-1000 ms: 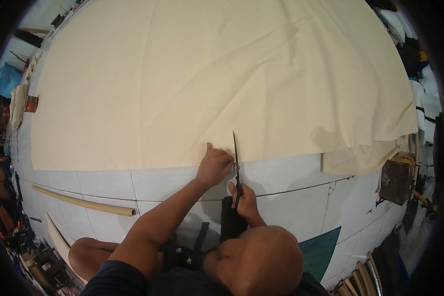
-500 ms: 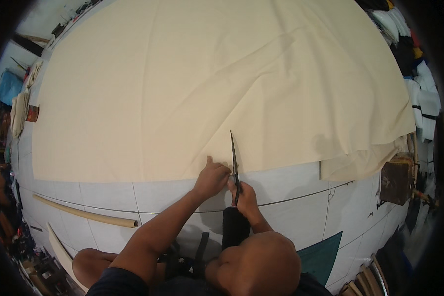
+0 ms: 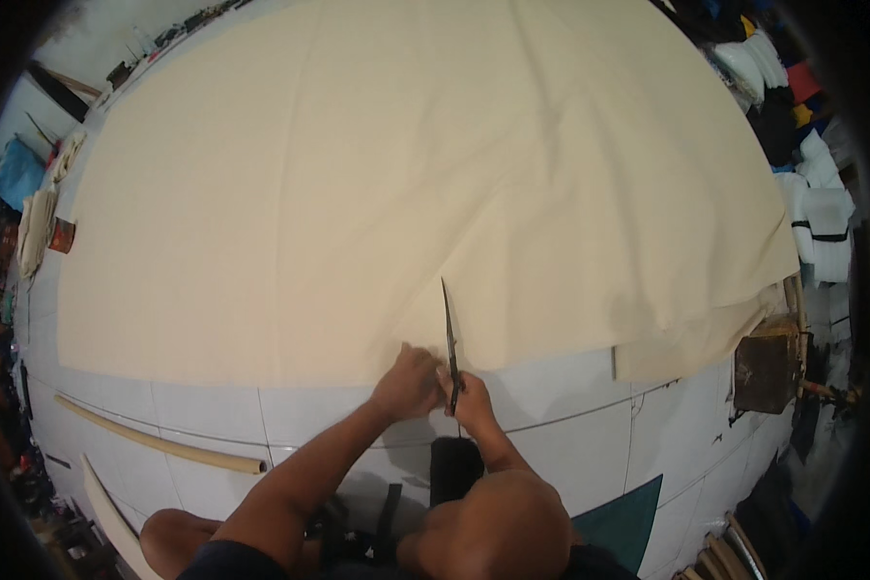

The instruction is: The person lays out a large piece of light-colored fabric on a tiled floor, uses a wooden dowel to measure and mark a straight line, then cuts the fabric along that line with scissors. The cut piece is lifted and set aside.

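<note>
1. Scissors (image 3: 449, 333) now reach slightly deeper into the cream cloth (image 3: 377, 174) than half a second ago, blades pointing to 12 o'clock.
2. Right hand (image 3: 471, 398) has its fingers closed round the scissor handles.
3. Left hand (image 3: 411, 382), fingers curled, presses the cloth's near edge at 9 o'clock of the blades.
4. A wooden stick (image 3: 155, 440) lies on the white floor (image 3: 570, 454) at 8 o'clock.

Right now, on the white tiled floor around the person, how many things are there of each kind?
Cream cloth sheet: 1
Scissors: 1, in the right hand, blades at the cloth's near edge beside the left hand
Long wooden sticks: 2, left of the person
Dark wooden block: 1, at the right
Total: 5
</note>
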A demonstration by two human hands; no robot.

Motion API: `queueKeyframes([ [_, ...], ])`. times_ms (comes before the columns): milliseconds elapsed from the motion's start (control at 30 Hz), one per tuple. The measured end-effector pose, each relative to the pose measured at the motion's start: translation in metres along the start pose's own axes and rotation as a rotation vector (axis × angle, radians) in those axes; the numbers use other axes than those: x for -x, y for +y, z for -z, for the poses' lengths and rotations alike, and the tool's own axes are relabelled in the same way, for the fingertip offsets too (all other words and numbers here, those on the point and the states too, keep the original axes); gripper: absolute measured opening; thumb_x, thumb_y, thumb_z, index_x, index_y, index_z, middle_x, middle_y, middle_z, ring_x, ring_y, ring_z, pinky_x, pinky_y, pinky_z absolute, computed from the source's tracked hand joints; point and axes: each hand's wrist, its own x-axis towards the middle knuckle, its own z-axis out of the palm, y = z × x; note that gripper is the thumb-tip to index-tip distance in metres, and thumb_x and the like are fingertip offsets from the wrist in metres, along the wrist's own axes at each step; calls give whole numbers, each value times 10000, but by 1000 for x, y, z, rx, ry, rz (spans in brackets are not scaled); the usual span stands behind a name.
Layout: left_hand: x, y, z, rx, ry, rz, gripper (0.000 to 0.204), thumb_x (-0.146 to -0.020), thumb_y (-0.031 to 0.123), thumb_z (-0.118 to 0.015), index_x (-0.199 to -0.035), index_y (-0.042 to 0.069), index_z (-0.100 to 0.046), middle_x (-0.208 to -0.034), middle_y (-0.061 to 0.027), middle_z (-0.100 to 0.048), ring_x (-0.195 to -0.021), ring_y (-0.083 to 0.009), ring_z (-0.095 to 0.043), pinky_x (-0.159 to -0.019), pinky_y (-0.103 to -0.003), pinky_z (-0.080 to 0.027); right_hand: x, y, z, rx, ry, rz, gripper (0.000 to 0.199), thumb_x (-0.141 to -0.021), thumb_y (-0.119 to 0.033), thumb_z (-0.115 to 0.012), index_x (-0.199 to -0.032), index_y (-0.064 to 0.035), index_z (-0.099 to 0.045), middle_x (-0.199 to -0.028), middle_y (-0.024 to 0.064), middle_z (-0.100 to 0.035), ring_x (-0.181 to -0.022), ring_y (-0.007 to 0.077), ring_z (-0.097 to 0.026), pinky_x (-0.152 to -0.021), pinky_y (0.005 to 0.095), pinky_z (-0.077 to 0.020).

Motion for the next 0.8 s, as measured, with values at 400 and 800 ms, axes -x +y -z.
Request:
queueKeyframes([
  [400,18,41,-27,-425,-233,223,513,-858,118,-508,-1299,-122,-401,-1376,-277,-396,-1360,-418,-336,-1083,-553,-320,-33,-42,-3,-113,-3,-30,509,-907,-508,-621,-658,-81,-505,-545,-6,-453,-435,106,-465,-402,260,-369],
  [800,18,39,-23,-473,-303,169,621,-821,154,-549,-1344,-125,-365,-1387,-272,-384,-1345,-414,-344,-1057,-537,-348,-70,-45,-1,-91,-11,-9,563,-883,-580,-601,-699,-53,-535,-587,19,-484,-491,125,-479,-446,293,-396],
])
